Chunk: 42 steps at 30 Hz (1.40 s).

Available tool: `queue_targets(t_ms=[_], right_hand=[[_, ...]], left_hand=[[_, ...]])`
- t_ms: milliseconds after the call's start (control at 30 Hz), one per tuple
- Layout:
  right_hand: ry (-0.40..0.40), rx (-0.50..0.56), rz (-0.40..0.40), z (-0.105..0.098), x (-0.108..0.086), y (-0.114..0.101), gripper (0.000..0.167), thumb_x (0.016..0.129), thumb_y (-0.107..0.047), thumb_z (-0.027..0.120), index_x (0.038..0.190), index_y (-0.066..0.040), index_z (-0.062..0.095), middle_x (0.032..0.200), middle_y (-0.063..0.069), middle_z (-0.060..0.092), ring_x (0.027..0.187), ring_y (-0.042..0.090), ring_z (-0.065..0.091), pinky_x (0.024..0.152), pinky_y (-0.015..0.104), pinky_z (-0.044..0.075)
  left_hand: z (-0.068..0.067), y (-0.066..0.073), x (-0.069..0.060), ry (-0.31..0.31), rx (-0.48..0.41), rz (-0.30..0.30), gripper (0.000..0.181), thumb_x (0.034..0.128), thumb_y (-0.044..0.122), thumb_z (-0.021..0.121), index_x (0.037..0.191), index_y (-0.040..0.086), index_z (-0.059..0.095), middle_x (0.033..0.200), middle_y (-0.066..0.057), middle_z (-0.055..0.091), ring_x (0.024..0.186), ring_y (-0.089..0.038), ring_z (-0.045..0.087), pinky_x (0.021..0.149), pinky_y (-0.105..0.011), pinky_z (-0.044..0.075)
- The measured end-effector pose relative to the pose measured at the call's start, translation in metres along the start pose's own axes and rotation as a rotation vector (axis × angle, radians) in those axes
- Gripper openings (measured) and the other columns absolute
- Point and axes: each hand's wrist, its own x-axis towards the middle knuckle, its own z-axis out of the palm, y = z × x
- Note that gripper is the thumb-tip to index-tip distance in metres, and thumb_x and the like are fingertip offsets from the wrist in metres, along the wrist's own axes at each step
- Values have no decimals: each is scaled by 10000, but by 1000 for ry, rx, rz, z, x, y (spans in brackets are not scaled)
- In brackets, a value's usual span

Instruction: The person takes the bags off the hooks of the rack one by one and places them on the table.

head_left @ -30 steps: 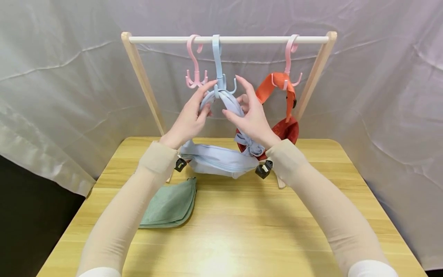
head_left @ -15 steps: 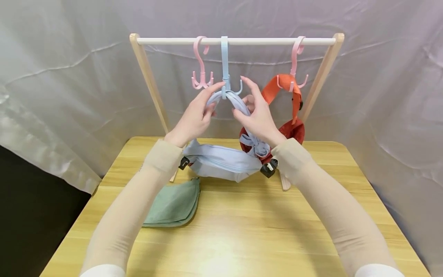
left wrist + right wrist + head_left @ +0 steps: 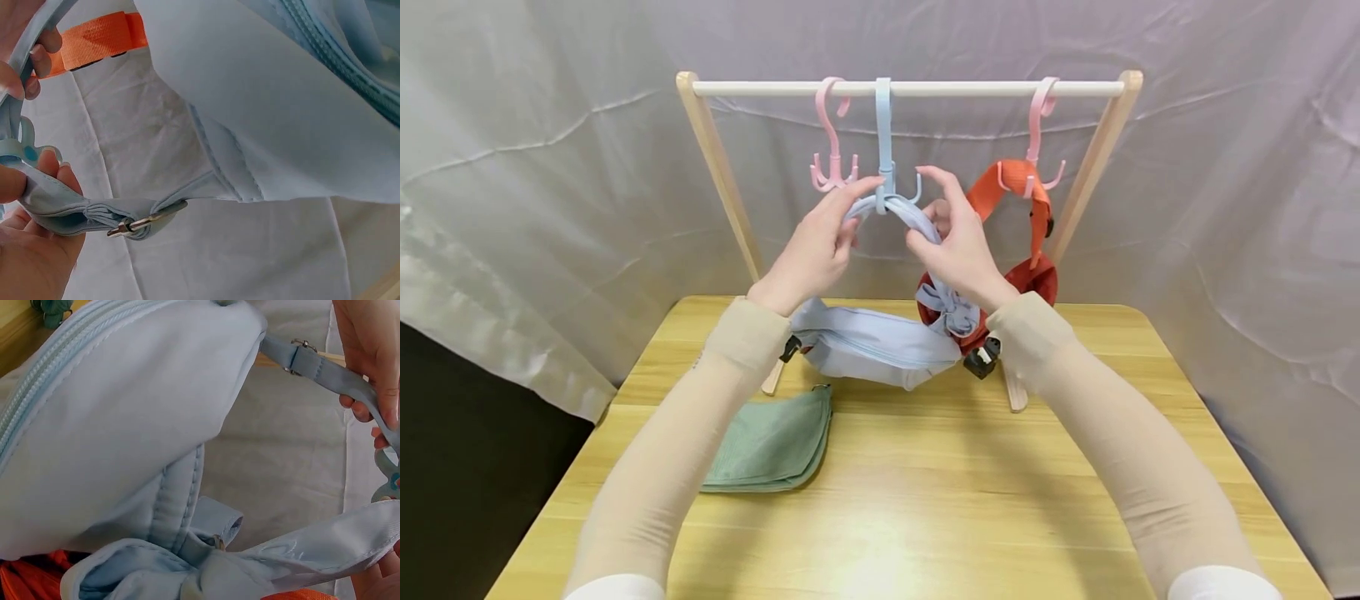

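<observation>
A light blue bag (image 3: pixel 880 342) with a zipper hangs by its strap (image 3: pixel 913 218) from the light blue hook hanger (image 3: pixel 884 133). My left hand (image 3: pixel 814 246) pinches the strap just left of the hook, thumb and fingers on either side of it. To the right of the hook, my right hand (image 3: pixel 961 246) holds the other part of the strap, its index finger raised beside a hook tip. In the left wrist view a metal buckle (image 3: pixel 147 222) shows on the strap near my left hand. A gathered knot (image 3: pixel 206 575) of strap appears in the right wrist view.
A wooden rack with a white bar (image 3: pixel 962 87) stands on the table (image 3: pixel 925 500). Pink hook hangers (image 3: pixel 833 142) hang either side; an orange strap (image 3: pixel 992 185) and red bag (image 3: pixel 1037 279) are on the right one. A green pouch (image 3: pixel 771 442) lies front left.
The head view has shifted slightly. Both hands stay on the strap beside the blue hook, and the bag sways only a little.
</observation>
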Motion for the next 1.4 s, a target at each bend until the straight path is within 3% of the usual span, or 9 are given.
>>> queue_targets(t_ms=[233, 467, 567, 767, 967, 1400], right_hand=[[-10, -41, 10, -3, 4, -3, 652, 859, -6, 582, 1451, -225, 419, 802, 63, 580, 635, 211, 524, 615, 284, 416], [-1, -62, 33, -1, 5, -4, 658, 855, -13, 588, 1453, -227, 415, 798, 58, 587, 632, 190, 532, 634, 278, 425], [-1, -44, 62, 2, 5, -5, 713, 853, -20, 596, 1493, -221, 352, 795, 43, 588, 624, 180, 514, 672, 288, 420], [-1, -34, 100, 5, 5, -6, 725, 845, -14, 605, 1496, -163, 324, 771, 24, 572, 632, 178, 504, 718, 293, 397], [-10, -43, 89, 7, 5, -7, 695, 852, -47, 598, 1494, -145, 349, 784, 40, 583, 645, 190, 520, 701, 276, 405], [6, -30, 93, 9, 7, -5, 641, 874, -69, 592, 1479, -166, 406, 787, 49, 568, 648, 208, 514, 670, 277, 410]], left_hand=[[-5, 1, 2, -9, 59, 16, 566, 999, -61, 470, 1493, 216, 457, 1386, -125, 573, 1057, -266, 547, 961, -388, 443], [-11, 0, 5, -27, 70, 34, 538, 999, -49, 493, 1477, 198, 479, 1433, -131, 572, 1102, -278, 553, 975, -410, 451], [-13, 0, 6, -22, 74, 50, 527, 993, -53, 498, 1464, 186, 494, 1412, -138, 582, 1082, -290, 551, 968, -419, 449], [-16, 2, 6, -18, 111, 61, 506, 997, -40, 505, 1449, 186, 515, 1181, -166, 631, 985, -294, 540, 911, -418, 456], [-19, -1, 6, -22, 138, 60, 482, 1009, -31, 488, 1442, 178, 521, 1212, -171, 633, 1054, -313, 576, 971, -450, 478], [-21, 2, 10, -37, 163, 63, 456, 1020, -37, 476, 1432, 149, 539, 1118, -185, 613, 982, -311, 567, 935, -446, 488]])
